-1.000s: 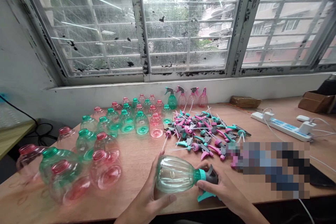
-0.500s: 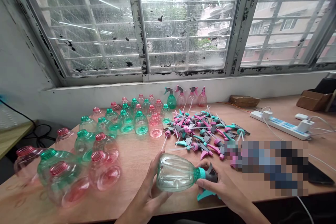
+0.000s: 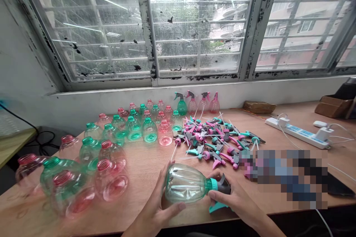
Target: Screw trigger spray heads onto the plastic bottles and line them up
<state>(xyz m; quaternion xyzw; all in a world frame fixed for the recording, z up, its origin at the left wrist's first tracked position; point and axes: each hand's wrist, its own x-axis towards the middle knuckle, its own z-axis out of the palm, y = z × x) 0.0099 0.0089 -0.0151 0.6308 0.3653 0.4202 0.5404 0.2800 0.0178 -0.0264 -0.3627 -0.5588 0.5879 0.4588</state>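
I hold a clear green spray bottle (image 3: 185, 184) on its side just above the wooden table (image 3: 144, 163), near the front edge. My left hand (image 3: 158, 207) is wrapped round the bottle's body from below. My right hand (image 3: 230, 196) grips the teal and grey trigger sprayer head (image 3: 221, 189) fitted on the bottle's neck. A heap of loose pink and teal trigger heads (image 3: 217, 139) lies just beyond my right hand.
Several open green and pink bottles (image 3: 111, 144) stand at the left and middle. Finished spray bottles (image 3: 198, 103) line the wall under the window. A white power strip (image 3: 300, 133) with cables lies at the right, cardboard boxes (image 3: 333, 107) behind it. A blurred patch (image 3: 286, 177) covers the right front.
The bottle and both hands stay almost in place; my left thumb has shifted slightly along the bottle's underside.
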